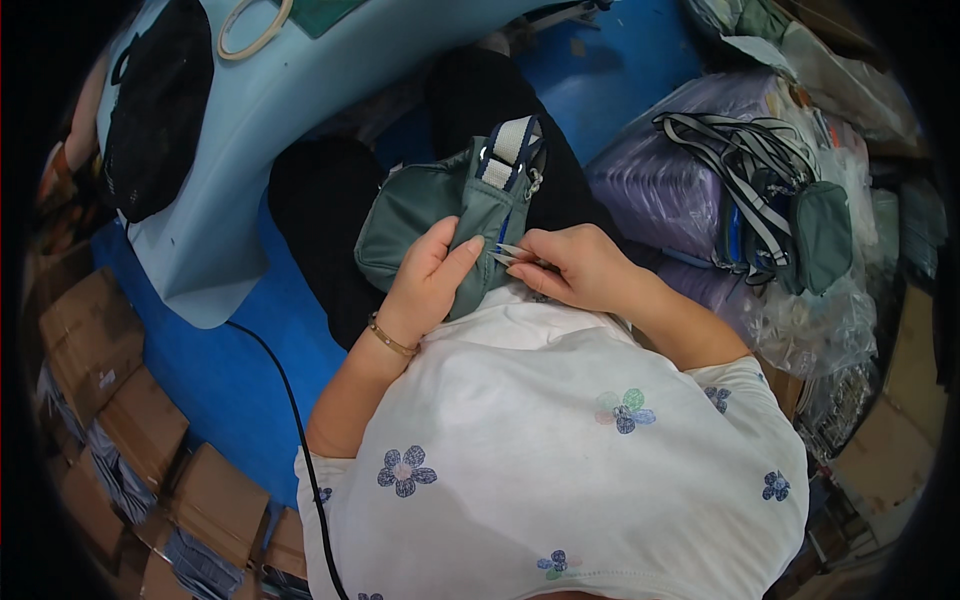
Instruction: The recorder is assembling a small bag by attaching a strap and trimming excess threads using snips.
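Observation:
A green-grey bag (415, 215) with a striped white-and-navy strap (508, 150) and a metal clasp lies across my lap. My left hand (437, 272) is closed on the bag's edge, pinching the fabric between thumb and fingers. In my right hand (575, 265) is a small pair of thread snips (507, 254), its two pointed blades apart and directed left at the bag's seam. The blade tips are close to my left fingertips; whether they touch the fabric I cannot tell. A bracelet circles my left wrist.
On the right, a similar green bag (822, 238) and striped straps (740, 165) lie on stacked purple plastic-wrapped goods (668, 190). The pale blue table (235, 200) at left bears a black cloth item (160, 110) and a tape roll (255, 50). Cardboard boxes (215, 500) line the lower left. A black cable (285, 390) hangs down.

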Tool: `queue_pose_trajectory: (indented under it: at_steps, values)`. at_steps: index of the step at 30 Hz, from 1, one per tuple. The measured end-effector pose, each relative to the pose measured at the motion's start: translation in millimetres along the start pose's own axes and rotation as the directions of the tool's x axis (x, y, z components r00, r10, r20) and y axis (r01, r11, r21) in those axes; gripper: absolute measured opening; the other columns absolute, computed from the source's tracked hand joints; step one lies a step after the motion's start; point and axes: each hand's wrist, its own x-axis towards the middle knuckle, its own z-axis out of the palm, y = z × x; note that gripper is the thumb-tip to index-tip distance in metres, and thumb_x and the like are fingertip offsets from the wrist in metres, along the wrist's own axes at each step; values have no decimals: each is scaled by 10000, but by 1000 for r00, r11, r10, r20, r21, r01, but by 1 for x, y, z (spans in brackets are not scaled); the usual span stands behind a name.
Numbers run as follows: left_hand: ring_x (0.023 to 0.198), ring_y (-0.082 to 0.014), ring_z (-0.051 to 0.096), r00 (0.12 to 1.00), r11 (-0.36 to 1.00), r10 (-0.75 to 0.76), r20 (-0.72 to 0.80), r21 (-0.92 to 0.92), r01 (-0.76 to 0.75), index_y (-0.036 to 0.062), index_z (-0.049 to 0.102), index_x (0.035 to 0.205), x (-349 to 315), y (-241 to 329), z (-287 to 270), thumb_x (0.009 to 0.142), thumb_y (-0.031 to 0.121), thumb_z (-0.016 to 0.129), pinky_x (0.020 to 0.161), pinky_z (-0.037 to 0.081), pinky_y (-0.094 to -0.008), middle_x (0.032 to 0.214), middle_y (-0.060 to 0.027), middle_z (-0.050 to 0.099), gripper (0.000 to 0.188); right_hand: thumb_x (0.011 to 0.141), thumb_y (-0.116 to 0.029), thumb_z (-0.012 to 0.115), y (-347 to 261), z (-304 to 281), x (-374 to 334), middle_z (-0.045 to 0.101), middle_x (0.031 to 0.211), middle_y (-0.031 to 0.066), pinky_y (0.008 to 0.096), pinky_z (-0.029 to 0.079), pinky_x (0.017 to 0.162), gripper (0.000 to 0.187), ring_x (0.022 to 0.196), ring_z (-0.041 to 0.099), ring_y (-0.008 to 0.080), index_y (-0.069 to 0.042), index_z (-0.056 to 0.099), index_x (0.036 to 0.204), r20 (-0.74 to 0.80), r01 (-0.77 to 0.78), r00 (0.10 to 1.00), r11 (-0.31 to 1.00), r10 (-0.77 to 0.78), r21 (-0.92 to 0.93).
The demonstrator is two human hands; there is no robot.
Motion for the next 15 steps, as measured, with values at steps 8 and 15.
queue_pose_trajectory:
  at_steps: [8, 15]
  values:
    - [682, -28, 391, 1000, 1000, 21, 18, -1, -21, 4, 521, 904, 1, 1, 0, 932, 139, 535, 575, 361, -193, 745, 37, 486, 138, 883, -196, 611, -5, -4, -1, 627, 652, 58, 266, 458, 494, 166, 525, 603, 156, -49, 587, 810, -54, -74, 994, 962, 91, 261]
    - [643, -38, 364, 998, 997, 67, -3, 37, -66, 8, 498, 869, 1, -8, -2, 927, 149, 546, 534, 331, -214, 691, 34, 443, 160, 920, -236, 575, -10, -14, -1, 612, 631, 18, 211, 432, 489, 238, 524, 543, 58, -22, 590, 817, 338, -461, 884, 724, 323, 513]
